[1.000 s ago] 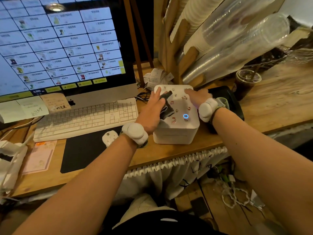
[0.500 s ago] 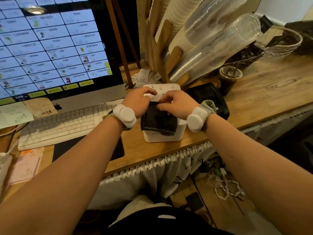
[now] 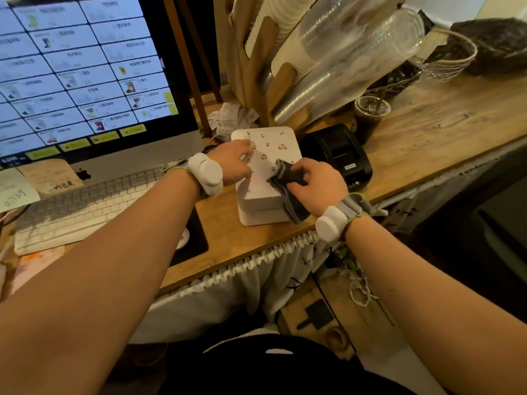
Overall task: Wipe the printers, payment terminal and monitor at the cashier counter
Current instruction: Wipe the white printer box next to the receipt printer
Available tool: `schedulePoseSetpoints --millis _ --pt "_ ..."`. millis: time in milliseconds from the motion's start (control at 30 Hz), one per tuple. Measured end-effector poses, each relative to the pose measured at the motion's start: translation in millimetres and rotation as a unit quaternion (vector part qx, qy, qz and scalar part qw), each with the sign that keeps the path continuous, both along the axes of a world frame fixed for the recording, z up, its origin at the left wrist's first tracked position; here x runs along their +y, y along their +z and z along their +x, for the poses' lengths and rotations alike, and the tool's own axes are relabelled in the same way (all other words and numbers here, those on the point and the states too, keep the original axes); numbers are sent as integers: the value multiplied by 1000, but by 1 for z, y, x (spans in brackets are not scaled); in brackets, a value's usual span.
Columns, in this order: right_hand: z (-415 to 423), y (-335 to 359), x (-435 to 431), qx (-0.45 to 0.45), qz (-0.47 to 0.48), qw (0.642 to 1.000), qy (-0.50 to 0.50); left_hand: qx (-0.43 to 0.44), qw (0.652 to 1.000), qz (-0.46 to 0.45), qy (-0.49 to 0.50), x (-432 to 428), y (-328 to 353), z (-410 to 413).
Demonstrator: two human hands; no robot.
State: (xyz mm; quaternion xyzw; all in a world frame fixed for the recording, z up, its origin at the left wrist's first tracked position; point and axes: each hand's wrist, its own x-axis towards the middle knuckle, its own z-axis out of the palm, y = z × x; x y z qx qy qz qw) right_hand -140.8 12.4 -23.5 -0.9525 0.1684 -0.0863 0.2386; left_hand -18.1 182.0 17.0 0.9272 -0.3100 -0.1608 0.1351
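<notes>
1. Wooden counter (image 3: 228, 232): white printer (image 3: 268, 143) mid-frame, black printer (image 3: 339, 155) at its 3 o'clock, monitor (image 3: 85, 75) at 10.
2. left hand (image 3: 232, 163): palm down, fingers loosely spread on white printer's 9 o'clock edge, holding nothing.
3. right hand (image 3: 316, 182): fingers curled round dark cloth (image 3: 288, 178), pressed on its 4 o'clock corner.

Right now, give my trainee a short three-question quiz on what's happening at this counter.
1. True or false: the right hand grips the cloth.
2. Where is the black printer relative to the white printer? A: to its left. B: to its right. C: on top of it.
3. Fill in: the left hand rests on the ____ printer.

Key: 1 true; 2 B; 3 white.
</notes>
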Motion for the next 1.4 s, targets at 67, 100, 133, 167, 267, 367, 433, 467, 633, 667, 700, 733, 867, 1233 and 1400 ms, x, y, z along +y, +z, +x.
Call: schedulePoseSetpoints --millis 67,100,133,167,267,367,433,467,633,667,700,733,867,1233,1400 --pt "-5 -6 19 -15 16 999 -27 -8 999 48 -19 4 2 -4" --pt "-7 -8 28 -20 28 999 -29 -4 998 58 -18 4 1 -6" --pt "-8 -11 41 -28 44 998 -30 3 998 60 -21 7 0 -7" --pt "-10 -13 53 -39 62 997 -34 5 998 60 -29 10 -2 -9" --pt "-19 -15 72 -92 137 983 -79 -2 997 65 -50 13 -5 -10" --pt "-26 -22 66 -122 203 957 -167 0 995 72 -62 16 -7 -6" --pt "-31 -26 65 -149 271 921 -234 -3 996 65 -61 18 -9 -5" --pt "-31 -28 67 -166 322 897 -256 -2 996 61 -58 18 -10 -5" --pt "-14 -33 112 -172 578 759 -245 1 997 43 -68 21 -9 -3" --pt "-13 -33 123 -152 626 727 -236 0 997 41 -72 22 -9 -3" --pt "-12 -31 131 -133 663 699 -233 -5 996 41 -75 22 -8 -2" --pt "-14 -29 132 -120 681 678 -249 -4 996 44 -74 21 -8 -2" --pt "-18 -22 95 -212 701 598 -327 10 997 49 -63 21 -10 -1" --pt "-14 -20 112 -144 737 587 -303 -12 993 72 -88 18 -10 5" --pt "-10 -26 68 -222 697 570 -375 -9 995 69 -72 21 -11 5"
